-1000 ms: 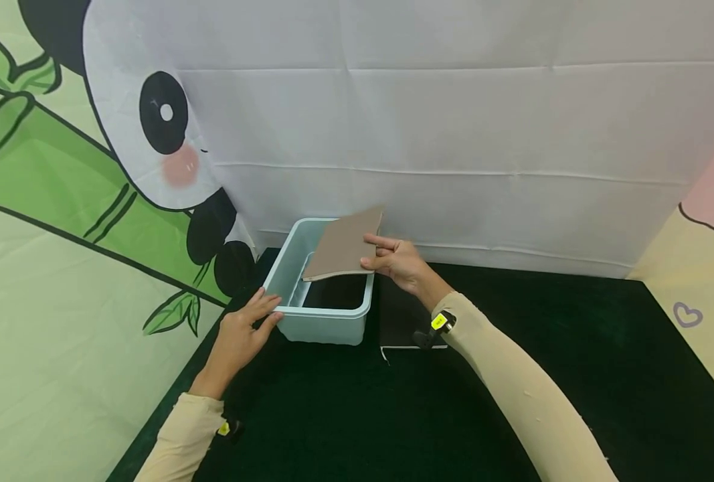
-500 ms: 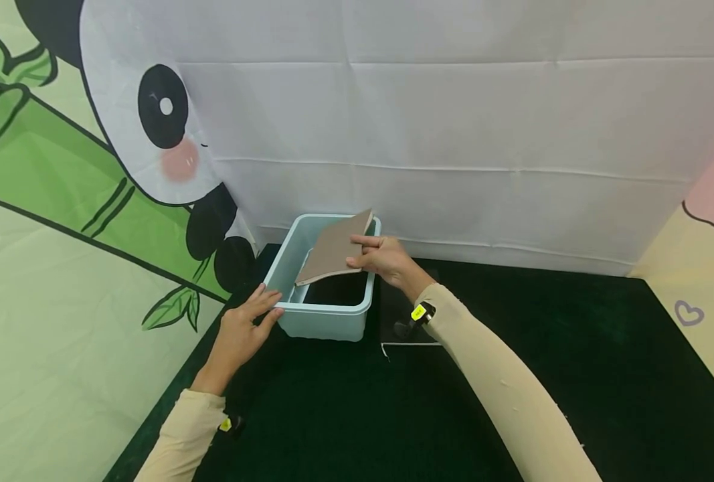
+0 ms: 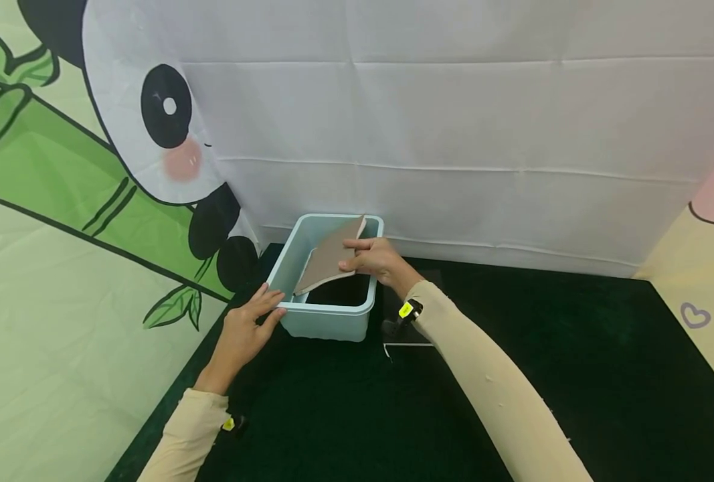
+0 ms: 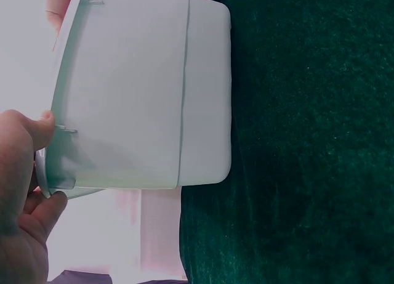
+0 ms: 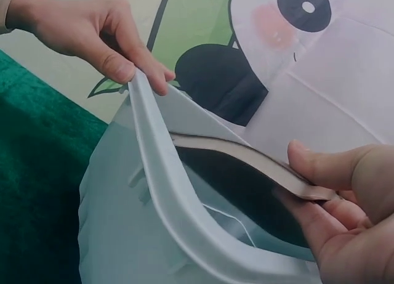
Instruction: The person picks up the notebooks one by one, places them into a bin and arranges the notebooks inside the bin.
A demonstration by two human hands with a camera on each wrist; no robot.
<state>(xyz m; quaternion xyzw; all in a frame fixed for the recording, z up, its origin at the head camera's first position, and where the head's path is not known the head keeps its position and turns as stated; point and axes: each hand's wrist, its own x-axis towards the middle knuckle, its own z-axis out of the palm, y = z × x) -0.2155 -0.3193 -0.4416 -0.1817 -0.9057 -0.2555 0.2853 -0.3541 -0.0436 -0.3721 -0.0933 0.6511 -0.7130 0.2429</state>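
My right hand [image 3: 377,258] pinches a taupe soft-cover notebook [image 3: 325,260] by its right edge, thumb on top and fingers beneath. The notebook is tilted and bowed, its left side dipping inside a light blue plastic bin [image 3: 326,325]. In the right wrist view the pages' edge [image 5: 246,156] faces the camera. My left hand [image 3: 242,331] grips the bin's near left corner, with the thumb on one side of the rim and fingers on the other, as the left wrist view also shows. A dark flat item [image 3: 340,292] shows inside the bin under the notebook.
A black notebook [image 3: 407,339] with a white ribbon lies on the dark green cloth [image 3: 308,408] right of the bin, partly under my right forearm. A white fabric wall [image 3: 453,134] stands close behind the bin; a panda-printed panel [image 3: 110,268] borders the left.
My right hand has moved left and slightly down, bringing the taupe notebook lower into the bin and at a steeper tilt. The left hand keeps its hold on the rim.
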